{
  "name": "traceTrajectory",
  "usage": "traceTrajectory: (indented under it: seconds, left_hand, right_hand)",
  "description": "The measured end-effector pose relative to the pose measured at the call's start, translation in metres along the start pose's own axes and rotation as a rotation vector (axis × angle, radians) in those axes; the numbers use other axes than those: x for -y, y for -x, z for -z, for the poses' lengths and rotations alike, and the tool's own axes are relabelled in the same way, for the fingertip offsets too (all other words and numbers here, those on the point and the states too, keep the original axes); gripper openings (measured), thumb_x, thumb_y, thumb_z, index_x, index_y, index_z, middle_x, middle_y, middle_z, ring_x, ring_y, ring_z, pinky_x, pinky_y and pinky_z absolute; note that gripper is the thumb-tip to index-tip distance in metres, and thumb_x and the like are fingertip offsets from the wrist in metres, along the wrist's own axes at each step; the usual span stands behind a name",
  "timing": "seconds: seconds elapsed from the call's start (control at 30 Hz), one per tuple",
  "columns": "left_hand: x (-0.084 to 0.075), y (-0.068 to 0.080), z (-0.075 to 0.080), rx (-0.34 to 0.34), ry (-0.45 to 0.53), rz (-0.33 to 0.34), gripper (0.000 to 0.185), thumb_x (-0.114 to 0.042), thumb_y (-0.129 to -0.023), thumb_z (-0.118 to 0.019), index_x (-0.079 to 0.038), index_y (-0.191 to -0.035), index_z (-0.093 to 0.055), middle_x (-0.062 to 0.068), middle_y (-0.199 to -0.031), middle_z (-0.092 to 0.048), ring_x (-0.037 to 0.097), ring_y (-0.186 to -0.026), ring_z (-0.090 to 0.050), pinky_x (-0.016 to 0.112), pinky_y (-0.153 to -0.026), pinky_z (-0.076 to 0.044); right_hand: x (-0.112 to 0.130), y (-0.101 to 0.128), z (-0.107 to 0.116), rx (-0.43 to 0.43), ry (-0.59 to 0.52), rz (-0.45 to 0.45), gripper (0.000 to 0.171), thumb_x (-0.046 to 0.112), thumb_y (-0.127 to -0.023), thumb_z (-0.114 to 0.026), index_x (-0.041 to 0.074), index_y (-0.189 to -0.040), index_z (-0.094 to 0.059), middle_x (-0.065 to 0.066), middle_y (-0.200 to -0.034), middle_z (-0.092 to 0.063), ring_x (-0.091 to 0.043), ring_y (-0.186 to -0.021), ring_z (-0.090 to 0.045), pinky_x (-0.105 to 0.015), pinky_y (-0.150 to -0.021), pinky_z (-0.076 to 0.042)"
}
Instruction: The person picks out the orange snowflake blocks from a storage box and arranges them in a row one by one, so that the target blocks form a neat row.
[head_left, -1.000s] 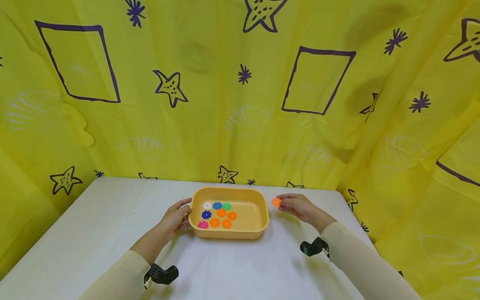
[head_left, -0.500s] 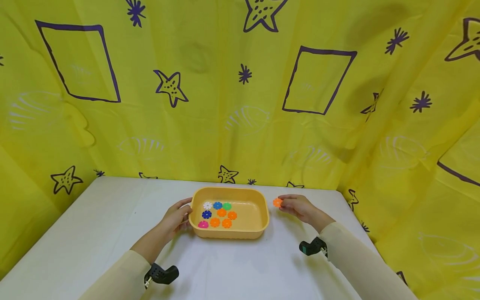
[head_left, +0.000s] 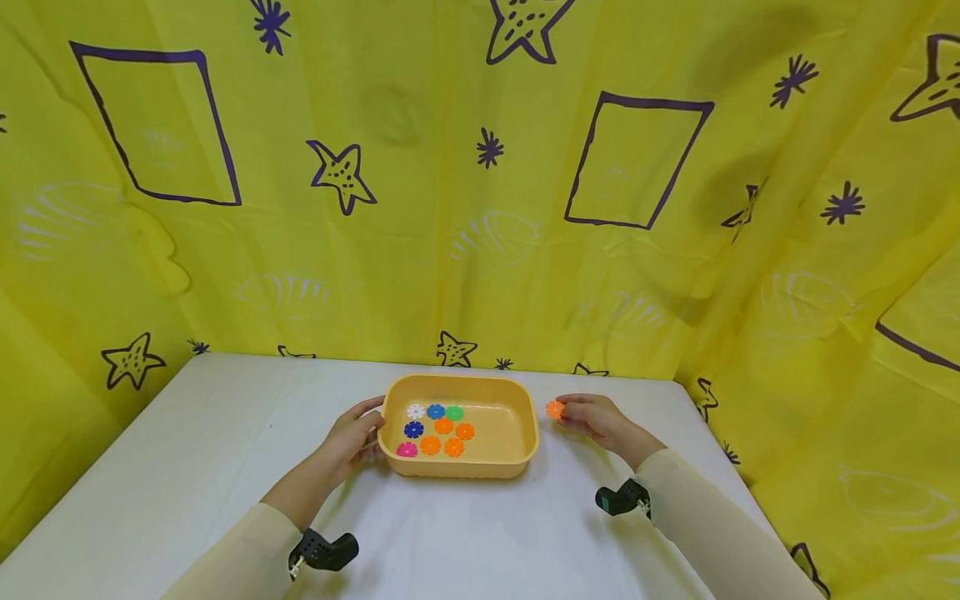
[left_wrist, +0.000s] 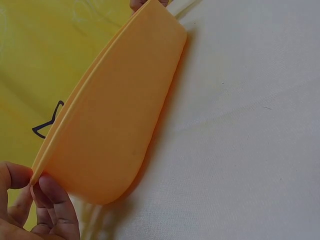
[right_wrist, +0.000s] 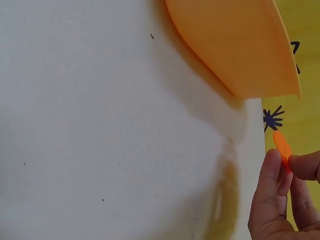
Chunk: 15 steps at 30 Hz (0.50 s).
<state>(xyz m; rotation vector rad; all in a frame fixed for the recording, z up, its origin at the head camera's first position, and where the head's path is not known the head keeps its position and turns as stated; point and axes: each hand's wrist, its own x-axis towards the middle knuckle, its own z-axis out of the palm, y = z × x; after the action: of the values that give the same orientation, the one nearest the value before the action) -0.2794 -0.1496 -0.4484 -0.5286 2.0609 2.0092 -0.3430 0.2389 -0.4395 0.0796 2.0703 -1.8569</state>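
Nine small plastic gear-shaped discs (head_left: 437,429) lie in the left half of the shallow orange plastic tub (head_left: 517,392) on the white cloth-covered table (head_left: 187,450), and a tenth, an orange gear-shaped disc (head_left: 554,409), is in my right hand (head_left: 596,417), just off the tub's right end and a little above the table. To handle this step well, I judge the disc should go over the rim with clearance and come down on the bare right half of the tub floor, so it does not knock the discs already there; the tub should stay flat and braced meanwhile. My right hand pinches the orange disc by its edge between thumb and fingertips (right_wrist: 272,165), the fingers close together and only as far apart as the disc is thick. My left hand (head_left: 354,433) grips the tub's left rim, thumb above and fingers (left_wrist: 55,200) curled under the lip, holding it against the table. Yellow patterned fabric (head_left: 480,208) hangs behind.
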Motion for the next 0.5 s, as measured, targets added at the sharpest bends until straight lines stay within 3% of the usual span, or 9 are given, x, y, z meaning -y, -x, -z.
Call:
traceTrajectory:
  seconds: [0.5]
  left_hand:
    - [0.0011, -0.0014, 0.0, 0.001, 0.009, -0.001, 0.055, -0.014, -0.095, -0.049, -0.014, -0.149, -0.04, 0.019, -0.129, -0.048, 0.019, -0.085, -0.054, 0.023, -0.069, -0.05]
  right_hand:
    - [-0.0083, -0.0024, -0.0032, -0.076, -0.015, -0.023, 0.045, -0.003, -0.092, -0.056, -0.016, -0.134, -0.047, -0.012, -0.104, -0.068, -0.015, -0.086, -0.067, -0.031, -0.084, -0.057]
